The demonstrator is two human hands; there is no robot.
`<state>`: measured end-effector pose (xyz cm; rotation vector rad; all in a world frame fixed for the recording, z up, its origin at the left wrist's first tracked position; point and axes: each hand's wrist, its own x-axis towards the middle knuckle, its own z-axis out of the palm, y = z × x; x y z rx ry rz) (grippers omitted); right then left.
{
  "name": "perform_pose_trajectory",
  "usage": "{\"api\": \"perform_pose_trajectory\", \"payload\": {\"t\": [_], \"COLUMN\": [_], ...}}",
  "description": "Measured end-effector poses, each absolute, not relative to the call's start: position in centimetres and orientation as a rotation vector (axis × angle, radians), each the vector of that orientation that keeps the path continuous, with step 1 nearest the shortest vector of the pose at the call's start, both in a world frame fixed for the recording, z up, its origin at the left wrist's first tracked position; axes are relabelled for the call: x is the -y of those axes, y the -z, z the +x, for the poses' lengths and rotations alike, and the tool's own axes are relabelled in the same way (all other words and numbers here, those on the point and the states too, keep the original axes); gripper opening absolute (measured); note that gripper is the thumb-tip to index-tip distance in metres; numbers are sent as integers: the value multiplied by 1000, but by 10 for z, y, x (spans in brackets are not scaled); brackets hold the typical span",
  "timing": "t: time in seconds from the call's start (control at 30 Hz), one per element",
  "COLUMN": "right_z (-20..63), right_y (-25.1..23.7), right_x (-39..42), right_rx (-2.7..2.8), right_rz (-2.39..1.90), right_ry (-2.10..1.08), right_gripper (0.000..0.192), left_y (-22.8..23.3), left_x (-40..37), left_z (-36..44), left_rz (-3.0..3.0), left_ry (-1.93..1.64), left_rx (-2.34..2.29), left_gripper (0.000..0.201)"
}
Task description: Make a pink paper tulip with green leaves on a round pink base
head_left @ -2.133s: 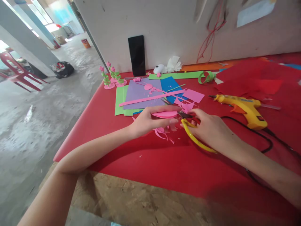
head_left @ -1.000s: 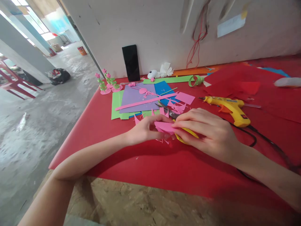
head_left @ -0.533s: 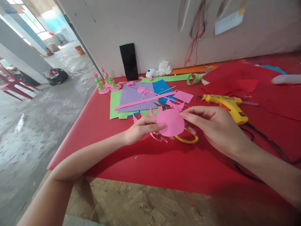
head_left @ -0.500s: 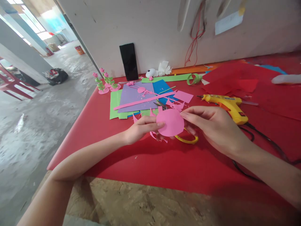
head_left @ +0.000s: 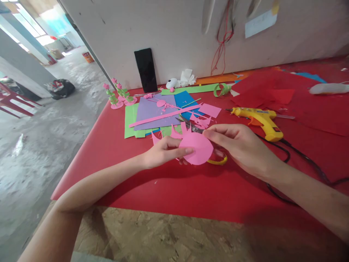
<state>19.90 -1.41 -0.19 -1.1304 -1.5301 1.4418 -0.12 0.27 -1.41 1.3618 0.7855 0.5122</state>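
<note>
A pink paper circle point(head_left: 200, 151) is held above the red table between both hands. My left hand point(head_left: 165, 151) pinches its left side, thumb lying on top and fingers underneath. At its upper right edge, my right hand point(head_left: 231, 142) grips the paper between thumb and fingertips. Scissors with yellow handles point(head_left: 219, 160) lie behind and below the circle, partly hidden by it and by the right hand. Pink paper scraps point(head_left: 176, 131) are scattered just beyond the circle.
A yellow glue gun point(head_left: 261, 120) lies on the right with its cord trailing. Purple paper point(head_left: 152, 109), green and blue sheets lie farther back. A black phone point(head_left: 146, 70) leans on the wall. Small pink paper flowers point(head_left: 117, 94) stand at the left edge. Red sheets point(head_left: 261, 91) lie back right.
The circle has tilted and dropped slightly, showing more of the scissor blades behind it. Both hands still hold it. The whole view has shifted a little.
</note>
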Motion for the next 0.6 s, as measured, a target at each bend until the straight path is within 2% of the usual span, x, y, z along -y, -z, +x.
{"api": "perform_pose_trajectory", "payload": {"t": [0.13, 0.4, 0.6], "right_z": [199, 199, 198], "right_y": [2, -3, -13], "right_x": [14, 12, 12], "right_rx": [1511, 1402, 1304], "right_rz": [-1087, -1139, -1146], "right_ry": [-1448, -1528, -1659], "right_gripper": [44, 41, 37], "left_y": [19, 18, 18], "left_x": [-2, 0, -3], "left_z": [-1, 3, 0], "left_rz": [1310, 1420, 1677], "left_ry": [-694, -987, -1115], "left_rx": [-825, -757, -705], "left_gripper": [48, 23, 37]}}
